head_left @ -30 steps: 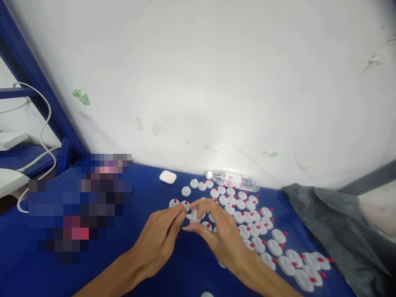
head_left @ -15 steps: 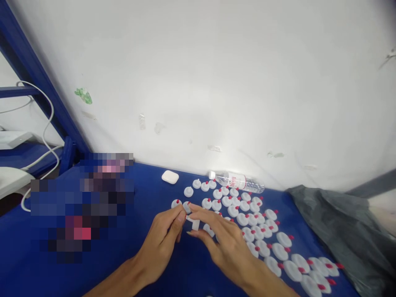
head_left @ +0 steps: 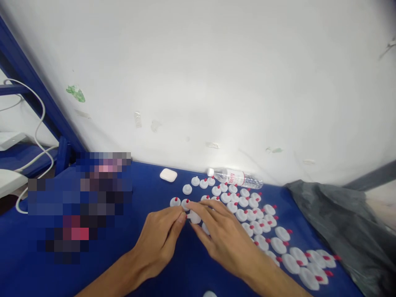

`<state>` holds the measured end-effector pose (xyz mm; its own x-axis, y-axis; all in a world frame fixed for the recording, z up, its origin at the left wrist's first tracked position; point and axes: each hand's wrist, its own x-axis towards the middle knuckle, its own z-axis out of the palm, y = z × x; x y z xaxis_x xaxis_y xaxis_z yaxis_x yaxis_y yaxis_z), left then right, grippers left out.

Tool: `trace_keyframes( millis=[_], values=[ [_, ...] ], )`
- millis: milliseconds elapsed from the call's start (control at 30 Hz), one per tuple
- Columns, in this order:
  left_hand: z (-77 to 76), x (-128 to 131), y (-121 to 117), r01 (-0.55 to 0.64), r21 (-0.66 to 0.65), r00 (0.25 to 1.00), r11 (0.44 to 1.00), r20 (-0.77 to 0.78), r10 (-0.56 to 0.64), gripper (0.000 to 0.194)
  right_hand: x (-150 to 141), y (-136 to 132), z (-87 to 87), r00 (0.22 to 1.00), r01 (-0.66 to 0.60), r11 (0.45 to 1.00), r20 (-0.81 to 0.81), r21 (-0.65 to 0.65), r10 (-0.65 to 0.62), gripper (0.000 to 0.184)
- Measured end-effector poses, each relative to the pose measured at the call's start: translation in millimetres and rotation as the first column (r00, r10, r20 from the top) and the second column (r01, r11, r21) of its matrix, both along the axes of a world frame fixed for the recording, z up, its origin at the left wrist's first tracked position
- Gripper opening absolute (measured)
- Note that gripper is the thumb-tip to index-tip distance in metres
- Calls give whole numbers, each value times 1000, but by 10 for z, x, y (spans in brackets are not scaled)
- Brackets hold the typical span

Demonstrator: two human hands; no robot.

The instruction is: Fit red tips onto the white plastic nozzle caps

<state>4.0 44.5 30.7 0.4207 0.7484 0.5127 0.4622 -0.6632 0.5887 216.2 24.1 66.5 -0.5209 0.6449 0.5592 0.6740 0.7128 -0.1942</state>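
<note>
A white round nozzle cap [head_left: 194, 217] is between my two hands, its spout toward the left. My right hand [head_left: 227, 233] curls round the cap, with thumb and fingers at its edges. Thumb and forefinger of my left hand [head_left: 159, 237] are pinched at the spout, where a small bit of red, seemingly a red tip, shows. Just beyond my fingertips lie white caps with red tips, one of them here [head_left: 175, 202]. Two caps without red tips, such as this plain cap [head_left: 187, 189], lie farther back. My right hand hides some of the caps.
Many red-tipped caps [head_left: 282, 234] spread over the blue surface [head_left: 148, 177] to the right. A clear plastic bottle [head_left: 235, 177] lies along the wall, near a white rounded case [head_left: 168, 175]. Dark grey cloth [head_left: 334, 227] covers the right edge. A pixelated patch is at left.
The cap between my hands has turned so that its spout points left toward my left fingers. My right fingers have closed further over it. The view has shifted slightly.
</note>
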Motion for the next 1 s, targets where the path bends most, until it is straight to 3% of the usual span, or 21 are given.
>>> trace_keyframes(
  millis=[167, 300, 433, 533, 700, 833, 1000],
  values=[
    [-25, -43, 47, 42, 199, 957, 979, -290, 18, 17, 99, 76, -36, 998, 61, 995, 18, -81, -60, 23],
    [-78, -55, 67, 171, 235, 865, 957, -502, -31, 17, 114, 95, -49, 997, 77, 979, 29, -187, -73, 14],
    [-112, -47, 78, 250, 230, 779, 941, -625, -54, 13, 113, 114, -118, 996, 54, 980, 79, -193, -40, 14],
    [-132, -43, 76, 277, 215, 742, 937, -667, -67, 11, 143, 109, -127, 985, 60, 981, 168, -183, -29, 10],
    [-153, -44, 57, 291, 196, 731, 936, -677, -85, 10, 232, 191, 23, 982, 98, 984, 177, -152, -70, 16],
    [-126, -30, 46, 275, 188, 750, 943, -656, -88, 12, 299, 511, 81, 975, 96, 995, 202, -1, -94, 28],
    [-68, -21, 39, 235, 238, 802, 943, -595, -50, 15, 260, 893, 15, 973, 38, 999, 226, 21, -42, 29]
  ],
)
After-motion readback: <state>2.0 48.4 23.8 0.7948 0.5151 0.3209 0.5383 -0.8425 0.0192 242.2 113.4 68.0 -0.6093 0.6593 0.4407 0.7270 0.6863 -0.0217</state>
